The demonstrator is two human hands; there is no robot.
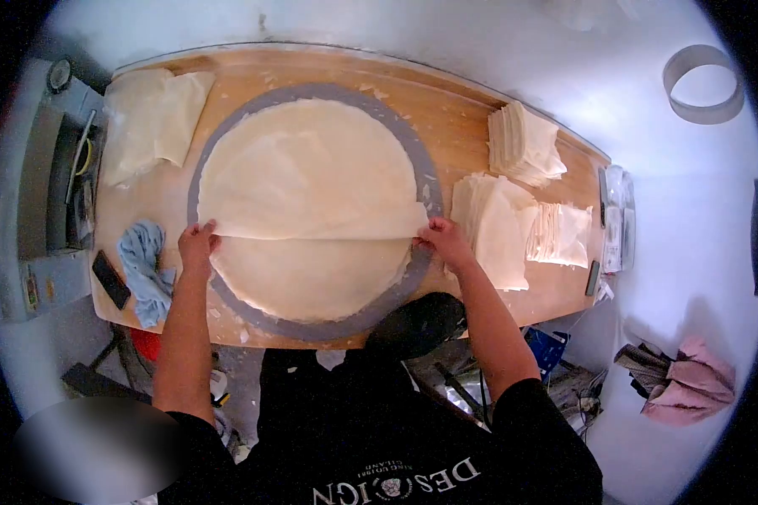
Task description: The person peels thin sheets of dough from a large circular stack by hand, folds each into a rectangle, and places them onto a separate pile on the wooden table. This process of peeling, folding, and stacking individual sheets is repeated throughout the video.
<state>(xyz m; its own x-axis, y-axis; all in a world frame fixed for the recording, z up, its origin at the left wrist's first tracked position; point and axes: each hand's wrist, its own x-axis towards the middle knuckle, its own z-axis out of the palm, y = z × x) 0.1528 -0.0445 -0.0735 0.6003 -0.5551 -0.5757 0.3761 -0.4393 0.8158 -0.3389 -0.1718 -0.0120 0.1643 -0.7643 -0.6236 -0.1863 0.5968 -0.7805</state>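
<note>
A large round stack of thin, pale dough sheets [312, 282] lies on a grey round mat [253, 320]. Its top sheet [312, 168] has its near edge lifted or folded back, making a straight line across the stack. My left hand [200, 244] pinches that edge at its left end. At the right end my right hand [442, 240] grips the same edge between thumb and fingers. Below the line, the lower part of the sheet underneath shows.
Folded sheet stacks [493, 227] stand right of the mat, with another stack [522, 143] behind. More folded sheets [152, 122] lie at the back left. A blue cloth [143, 269] and a phone [111, 279] rest near my left arm. A black cap-like object [421, 324] is at the front edge.
</note>
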